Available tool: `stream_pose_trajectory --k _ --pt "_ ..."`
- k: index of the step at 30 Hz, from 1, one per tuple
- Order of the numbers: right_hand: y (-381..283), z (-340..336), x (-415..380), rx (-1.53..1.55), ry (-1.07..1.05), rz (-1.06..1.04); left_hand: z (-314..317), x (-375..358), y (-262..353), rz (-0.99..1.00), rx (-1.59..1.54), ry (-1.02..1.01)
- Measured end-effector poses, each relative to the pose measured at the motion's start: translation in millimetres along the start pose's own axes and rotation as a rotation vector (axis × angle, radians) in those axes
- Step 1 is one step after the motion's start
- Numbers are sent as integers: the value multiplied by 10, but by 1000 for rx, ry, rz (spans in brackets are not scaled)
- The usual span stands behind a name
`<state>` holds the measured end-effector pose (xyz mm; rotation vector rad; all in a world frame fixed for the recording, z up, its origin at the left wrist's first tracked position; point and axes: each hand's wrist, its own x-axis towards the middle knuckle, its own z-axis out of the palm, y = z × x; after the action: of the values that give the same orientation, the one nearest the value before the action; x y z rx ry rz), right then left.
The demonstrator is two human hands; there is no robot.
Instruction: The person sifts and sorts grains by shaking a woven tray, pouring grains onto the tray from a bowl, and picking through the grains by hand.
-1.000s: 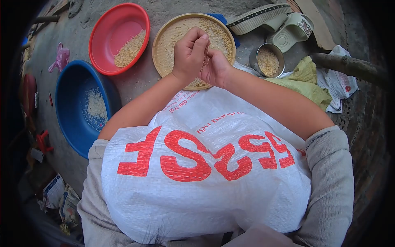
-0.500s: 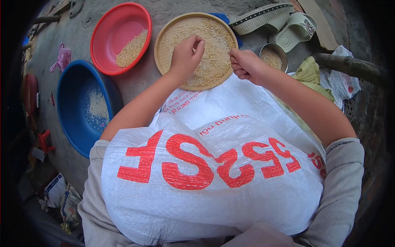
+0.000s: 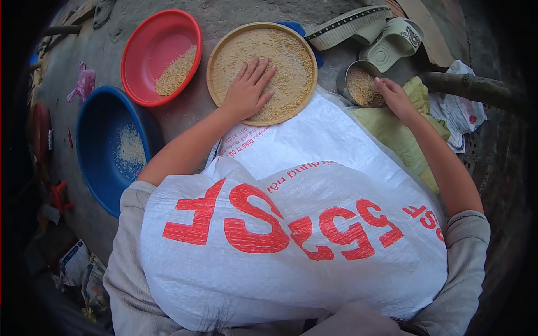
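Observation:
My left hand (image 3: pixel 247 89) lies flat with its fingers spread on the pale grains in a round woven tray (image 3: pixel 214 92). Between my knees and that tray stretches a white woven sack (image 3: pixel 280 291) with red lettering, covering my lap. At the right, my right hand (image 3: pixel 394 98) grips the right rim of a small metal bowl (image 3: pixel 343 84); its thumb and fingertips are at the edge. Yellowish-brown grains (image 3: pixel 363 85) fill part of this bowl.
A red basin (image 3: pixel 134 42) with grains stands left of the tray, and a blue basin (image 3: pixel 92 162) with whiter grains sits nearer me. Light sandals (image 3: pixel 386 45) lie behind the bowl. A green-yellow sack (image 3: pixel 386 126) and a wooden pole (image 3: pixel 476 89) are at the right.
My left hand has opened from a curled pose and flattened onto the grains. My right hand has moved right, from beside the tray to the metal bowl, which has shifted slightly towards me.

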<state>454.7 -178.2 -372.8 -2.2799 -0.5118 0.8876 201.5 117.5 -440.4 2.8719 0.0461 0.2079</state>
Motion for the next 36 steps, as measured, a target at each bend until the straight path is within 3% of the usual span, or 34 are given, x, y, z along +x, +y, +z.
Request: stream_pose_trajectory --k 7,13,15,19,21,27,36 --pt "-508 247 7 -8 -106 71 24 298 -59 38 -38 54" --pt "-621 534 46 90 -154 -21 143 665 -37 -8 -42 135" --pt "-616 620 33 -43 -32 -280 183 791 18 -56 -82 142" --pt "-649 681 22 68 -172 -231 208 843 233 -36 -148 139" --pt "-636 708 22 83 -324 -209 173 760 355 64 -277 107" --pt "-631 751 -25 63 -374 -160 184 396 526 303 -339 87" --pt "-676 765 -118 97 -446 -27 51 96 185 547 -221 -12"
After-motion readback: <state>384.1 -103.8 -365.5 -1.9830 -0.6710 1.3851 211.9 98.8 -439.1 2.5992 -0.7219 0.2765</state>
